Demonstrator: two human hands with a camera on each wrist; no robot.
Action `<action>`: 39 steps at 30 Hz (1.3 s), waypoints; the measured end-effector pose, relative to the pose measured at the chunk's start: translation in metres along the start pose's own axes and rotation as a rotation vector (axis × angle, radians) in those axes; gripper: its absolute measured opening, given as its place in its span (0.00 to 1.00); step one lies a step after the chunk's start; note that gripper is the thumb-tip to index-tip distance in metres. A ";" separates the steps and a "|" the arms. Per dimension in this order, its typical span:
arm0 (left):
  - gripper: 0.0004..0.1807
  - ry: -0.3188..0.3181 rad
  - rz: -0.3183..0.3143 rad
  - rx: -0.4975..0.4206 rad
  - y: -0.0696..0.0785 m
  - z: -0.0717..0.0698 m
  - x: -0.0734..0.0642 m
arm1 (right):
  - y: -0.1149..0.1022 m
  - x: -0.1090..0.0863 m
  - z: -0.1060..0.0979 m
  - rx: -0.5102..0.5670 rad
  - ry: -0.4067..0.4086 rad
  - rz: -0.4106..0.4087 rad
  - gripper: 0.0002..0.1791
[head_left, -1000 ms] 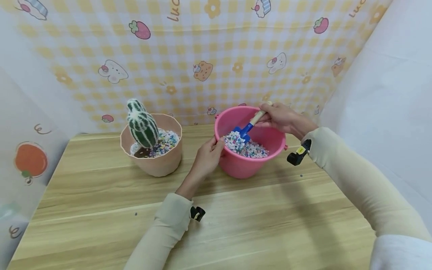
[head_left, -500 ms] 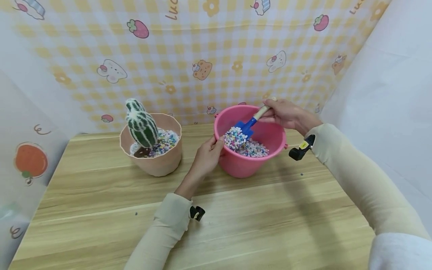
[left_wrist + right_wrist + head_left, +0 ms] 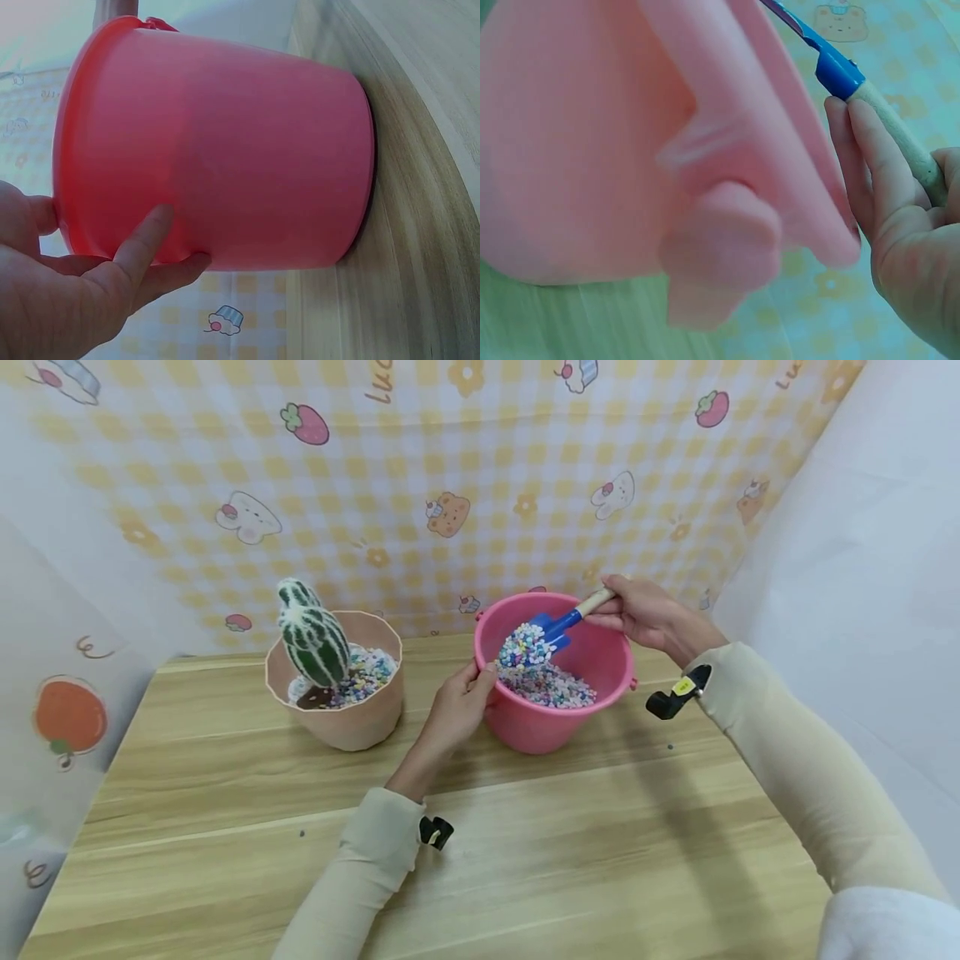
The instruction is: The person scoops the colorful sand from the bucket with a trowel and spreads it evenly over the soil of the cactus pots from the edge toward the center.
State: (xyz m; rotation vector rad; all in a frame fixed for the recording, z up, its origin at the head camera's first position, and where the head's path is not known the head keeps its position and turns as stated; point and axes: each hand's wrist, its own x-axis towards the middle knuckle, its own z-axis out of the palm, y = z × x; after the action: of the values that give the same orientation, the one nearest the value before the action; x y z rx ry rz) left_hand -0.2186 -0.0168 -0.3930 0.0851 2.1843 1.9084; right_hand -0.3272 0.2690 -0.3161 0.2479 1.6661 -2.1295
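A pink bucket [image 3: 532, 727] stands on the wooden table, with small multicoloured pebbles [image 3: 558, 689] inside. My left hand [image 3: 459, 703] grips its near left rim; in the left wrist view the thumb is at the rim and the fingers [image 3: 146, 240] lie against the outer wall. My right hand [image 3: 648, 617] holds a small shovel by its pale wooden handle [image 3: 896, 135]. The blue blade [image 3: 553, 631] is inside the bucket opening, heaped with pebbles [image 3: 527, 645] above the rest.
To the left stands a peach faceted pot [image 3: 360, 727] with a green-and-white cactus [image 3: 315, 643] and coloured pebbles in it. Behind both containers hangs a yellow checked cloth [image 3: 450, 460]. The wooden table [image 3: 525, 860] extends toward me.
My right hand has moved right and slightly up, lifting the shovel's loaded blade off the pebbles and tilting its handle flatter. My left hand keeps its grip on the rim.
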 end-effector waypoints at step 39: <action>0.26 0.030 0.101 0.096 -0.001 -0.046 -0.036 | -0.004 -0.030 0.015 0.282 0.055 -0.112 0.16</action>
State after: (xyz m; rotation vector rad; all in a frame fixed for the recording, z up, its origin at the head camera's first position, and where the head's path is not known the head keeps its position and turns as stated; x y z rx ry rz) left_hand -0.1941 -0.0691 -0.3838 0.1875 2.3326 1.8673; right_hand -0.3004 0.2620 -0.2968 0.3057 1.4345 -2.4626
